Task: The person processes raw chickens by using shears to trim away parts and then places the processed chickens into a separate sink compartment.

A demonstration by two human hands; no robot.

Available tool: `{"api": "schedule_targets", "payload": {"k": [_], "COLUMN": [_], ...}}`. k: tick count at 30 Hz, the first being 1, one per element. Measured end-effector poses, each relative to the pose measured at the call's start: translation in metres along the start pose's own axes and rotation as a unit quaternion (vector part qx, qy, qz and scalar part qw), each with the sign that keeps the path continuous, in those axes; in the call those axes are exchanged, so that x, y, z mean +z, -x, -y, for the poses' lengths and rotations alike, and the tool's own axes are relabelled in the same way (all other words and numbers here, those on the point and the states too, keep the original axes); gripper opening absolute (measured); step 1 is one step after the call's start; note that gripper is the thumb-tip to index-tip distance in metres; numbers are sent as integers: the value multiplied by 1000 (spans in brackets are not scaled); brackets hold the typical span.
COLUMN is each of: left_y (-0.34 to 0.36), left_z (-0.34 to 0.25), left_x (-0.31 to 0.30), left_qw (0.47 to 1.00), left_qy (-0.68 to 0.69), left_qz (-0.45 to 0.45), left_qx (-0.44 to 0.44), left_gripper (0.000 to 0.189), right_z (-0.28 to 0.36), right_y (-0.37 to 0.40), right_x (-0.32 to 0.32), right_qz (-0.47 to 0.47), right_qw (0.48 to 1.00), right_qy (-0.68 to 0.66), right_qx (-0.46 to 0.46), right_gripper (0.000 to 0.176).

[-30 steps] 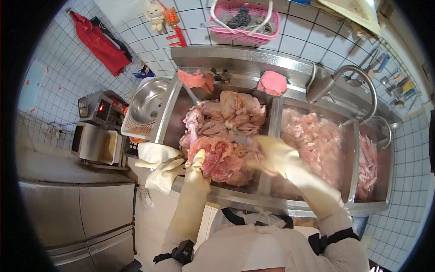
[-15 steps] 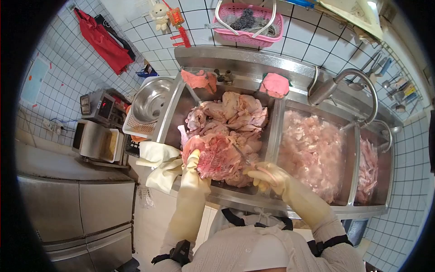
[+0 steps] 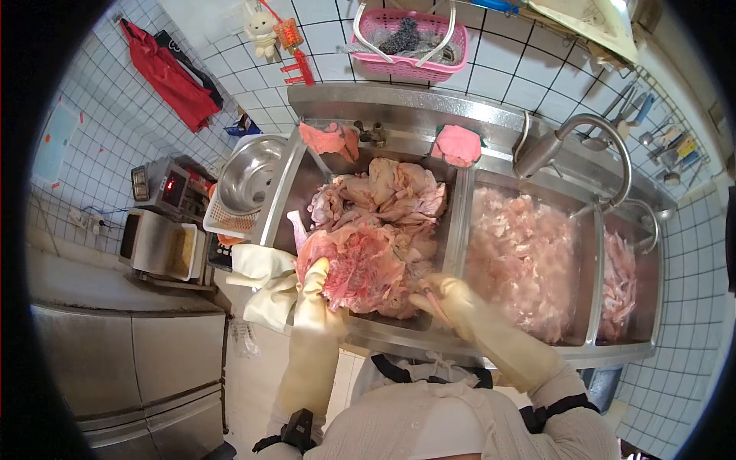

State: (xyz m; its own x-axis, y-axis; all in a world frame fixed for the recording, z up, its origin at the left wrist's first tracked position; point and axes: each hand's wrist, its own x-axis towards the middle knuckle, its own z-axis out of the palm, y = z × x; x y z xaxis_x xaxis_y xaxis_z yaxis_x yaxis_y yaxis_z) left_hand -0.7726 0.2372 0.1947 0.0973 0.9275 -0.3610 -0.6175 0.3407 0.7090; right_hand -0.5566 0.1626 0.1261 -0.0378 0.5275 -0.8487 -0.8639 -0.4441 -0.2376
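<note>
Holding a raw pink chicken carcass (image 3: 360, 268) over the left steel sink basin (image 3: 295, 192), the gloved left hand (image 3: 316, 295) has its fingers clamped on the carcass's edge. The right hand (image 3: 452, 300) is closed around a thin tool (image 3: 427, 297) (probably scissors). Trimming seems to be in hand; the next cut calls for a taut hold.

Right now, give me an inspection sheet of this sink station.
Surface: stainless sink, three basins, all holding raw meat.
Job's things: raw poultry piece lifted over the meat pile in the left basin.
Clutter: pink cloths on the back ledge; spare gloves draped beside the sink; metal bowl in a white basket.
Hands: left hand gloved, fingers gripping the raw poultry piece; right hand gloved, curled at the basin's front edge, contents unclear.
Cables: thin cord on the left wall.
Surroundings: tiled walls, faucet, pink basket, red garment, scale.
</note>
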Motion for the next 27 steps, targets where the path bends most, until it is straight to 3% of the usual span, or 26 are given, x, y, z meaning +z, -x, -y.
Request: {"api": "schedule_targets", "payload": {"k": [1,2,3,5,8,10,11,13,15,17,18,19,21,22,27], "left_y": [-1,-4,-10,-18,-20,-26,-29,-34,-38,-26,-37,-34,-29,-30,-14], "left_z": [-1,13,26,41,48,51,50,50,36,3,0,-6,-20,-19,-23], "left_x": [2,-3,-9,-17,-18,-27,-35,-39,-40,-14,-36,-35,-26,-30,-18], "left_qw": [997,998,998,923,918,894,893,923,937,982,987,986,987,987,981], "left_qy": [53,-25,-26,-305,-321,-365,-370,-303,-280,-116,-87,-87,-73,-82,-155], "left_qz": [-29,-38,-36,-51,-61,-59,-57,-58,-40,-122,-115,-120,-140,-136,-90], "left_qx": [-52,34,33,230,225,252,250,230,204,91,70,74,-1,3,71], "left_gripper": [36,34,34,32,30,27,27,26,27,31,36,36,42,47,46], "right_z": [-4,-6,-8,-9,-7,-6,-12,-16,-15,-16,6,30,41,44,23], "right_y": [6,17,23,-2,-43,-57,-59,-60,-65,-89,-56,-13,13,20,31], "right_x": [9,19,28,35,38,47,54,64,43,12,19,33,36,37,46], "right_qz": [-1,21,43,62,99,140,141,54,91,149,149,141,157,168,70], "right_qw": [1000,984,937,943,939,964,964,956,966,886,765,606,580,555,580], "right_qy": [0,174,342,322,329,194,188,269,217,417,603,757,778,796,780], "right_qx": [0,-31,-60,-61,-22,120,121,100,104,-139,-171,-198,-184,-171,-222], "right_gripper": [24,22,22,25,21,18,18,25,33,46,51,57,59,62,64]}}
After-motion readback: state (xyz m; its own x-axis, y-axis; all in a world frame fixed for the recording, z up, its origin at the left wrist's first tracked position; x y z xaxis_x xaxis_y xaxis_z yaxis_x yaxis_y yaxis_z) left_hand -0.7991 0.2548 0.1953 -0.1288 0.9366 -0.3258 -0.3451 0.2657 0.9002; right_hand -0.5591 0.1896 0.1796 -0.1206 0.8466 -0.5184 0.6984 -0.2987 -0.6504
